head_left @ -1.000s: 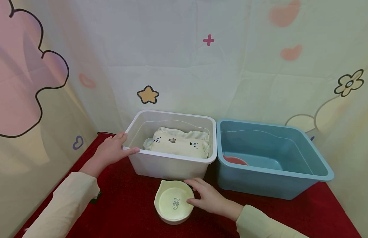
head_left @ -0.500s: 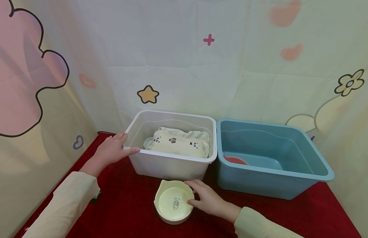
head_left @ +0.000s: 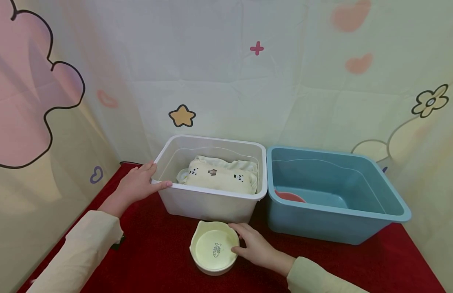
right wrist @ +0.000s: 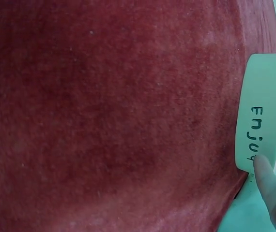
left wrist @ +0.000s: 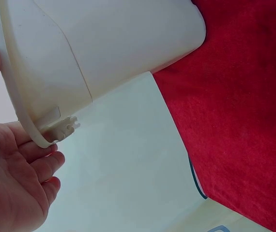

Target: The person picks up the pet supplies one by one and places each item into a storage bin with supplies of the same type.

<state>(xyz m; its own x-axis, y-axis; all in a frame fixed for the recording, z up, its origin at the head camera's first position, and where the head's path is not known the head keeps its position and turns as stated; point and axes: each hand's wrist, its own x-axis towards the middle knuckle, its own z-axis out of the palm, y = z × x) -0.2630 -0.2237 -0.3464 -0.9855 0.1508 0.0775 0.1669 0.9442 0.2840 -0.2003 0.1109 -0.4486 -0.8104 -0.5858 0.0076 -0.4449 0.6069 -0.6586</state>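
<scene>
At the front-left corner of the white bin [head_left: 212, 205]: left hand [head_left: 136, 183], thumb on the front rim, fingers bent under the lip, apparently pinching it. Inside the white bin: pale printed cushion [head_left: 221, 177], seemingly soft, light and safe to squeeze. Just in front of the white bin, on the red-covered desk [head_left: 157, 252]: pale yellow bowl [head_left: 210, 252], upright, with a fish bone drawn on its floor. Probably ceramic, hence stiff, fairly heavy, slippery when smooth, apt to chip; best held across the wall, thumb inside, fingers outside. In front of the white bin's right end: right hand [head_left: 253, 246], curved round the rim of the pale yellow bowl; impossible to tell how firmly. Just right of the white bin: blue bin [head_left: 322, 226], red piece [head_left: 289, 197] partly hidden inside.
</scene>
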